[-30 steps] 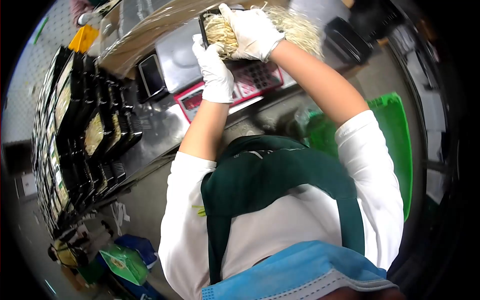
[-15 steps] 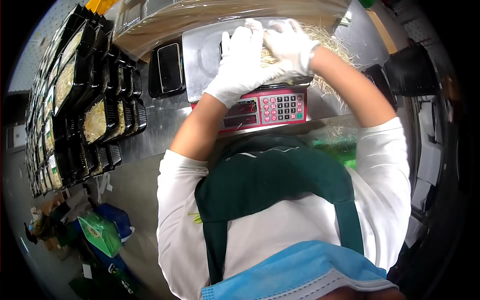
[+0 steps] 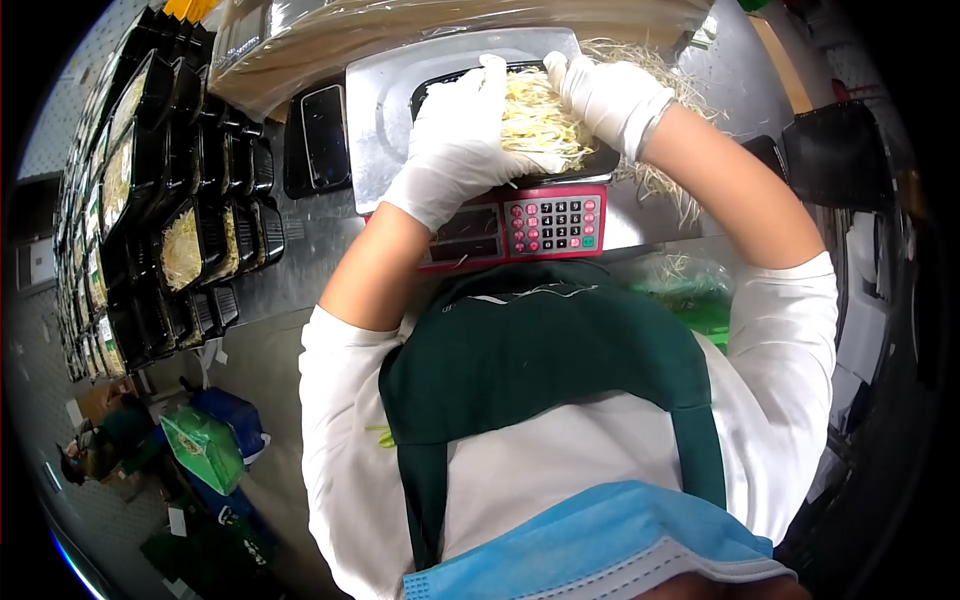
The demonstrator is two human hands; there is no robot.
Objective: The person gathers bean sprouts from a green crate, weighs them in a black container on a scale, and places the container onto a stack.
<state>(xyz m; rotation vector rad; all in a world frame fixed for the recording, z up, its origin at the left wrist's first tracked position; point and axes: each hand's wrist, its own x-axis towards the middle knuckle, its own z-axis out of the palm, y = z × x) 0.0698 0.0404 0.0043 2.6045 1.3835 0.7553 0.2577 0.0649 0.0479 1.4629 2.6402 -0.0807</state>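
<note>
A black tray (image 3: 424,98) sits on the steel plate of a red digital scale (image 3: 597,247), heaped with pale bean sprouts (image 3: 545,118). My left hand (image 3: 455,140), in a white glove, rests against the left side of the heap, its thumb stretched along the near side and its fingers toward the far side. From the right, my gloved right hand (image 3: 612,100) has its fingers curled in at the edge of the sprouts; its fingertips are partly hidden. More loose sprouts (image 3: 665,185) lie on the steel table beside the scale, behind my right hand.
Stacked black trays of sprouts (image 3: 182,248) line the left. An unfilled black tray (image 3: 323,140) lies left of the scale. A plastic-wrapped carton (image 3: 300,60) runs along the back. Black containers (image 3: 835,145) stand at right, and a green bag (image 3: 700,310) hangs near the table edge.
My hands have moved apart; the right one has shifted right, uncovering the sprouts in the tray. The whole view has shifted slightly.
</note>
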